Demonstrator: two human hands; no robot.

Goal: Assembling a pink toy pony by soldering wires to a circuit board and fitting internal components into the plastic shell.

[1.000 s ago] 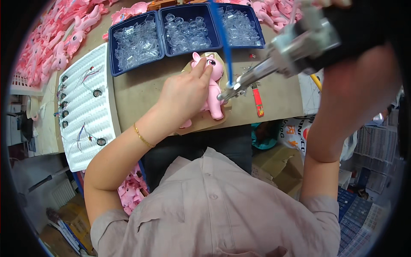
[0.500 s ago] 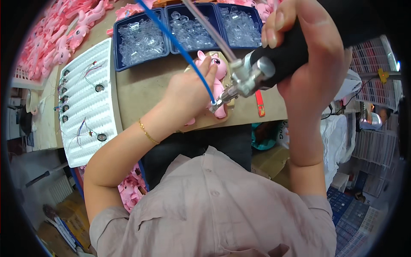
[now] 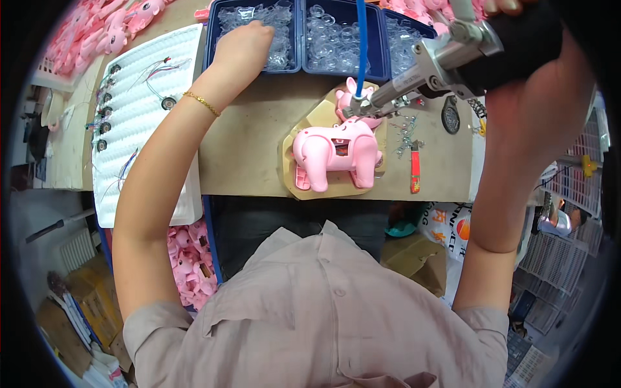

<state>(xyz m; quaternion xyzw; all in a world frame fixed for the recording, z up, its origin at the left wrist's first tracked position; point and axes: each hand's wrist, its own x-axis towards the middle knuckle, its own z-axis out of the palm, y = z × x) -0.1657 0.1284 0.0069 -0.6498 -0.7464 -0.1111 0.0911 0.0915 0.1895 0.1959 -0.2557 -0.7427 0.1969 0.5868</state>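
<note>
My left hand [image 3: 244,48] reaches into the left blue bin [image 3: 211,63] of small clear plastic parts [image 3: 279,39]; its fingertips are hidden among them. My right hand [image 3: 540,113] is wrapped round the black grip of a powered screwdriver [image 3: 404,83], which has a metal nose and a thin blue hose [image 3: 362,45]. The screwdriver's tip points left, over the head end of a pink plastic animal toy [image 3: 315,155]. The toy lies on a tan holding block [image 3: 290,182], with a rectangular opening in its body showing parts inside.
Two more blue bins of clear parts stand to the right. A white ribbed tray [image 3: 145,90] with small speakers and wires lies left. Right of the block are a red-handled cutter [image 3: 414,171] and small loose metal pieces [image 3: 406,132]. Pink toy parts [image 3: 110,29] pile up far left.
My left hand has left the toy and moved up into the left bin. My right hand has lifted the screwdriver up and right, uncovering the toy. The whole view has shifted too.
</note>
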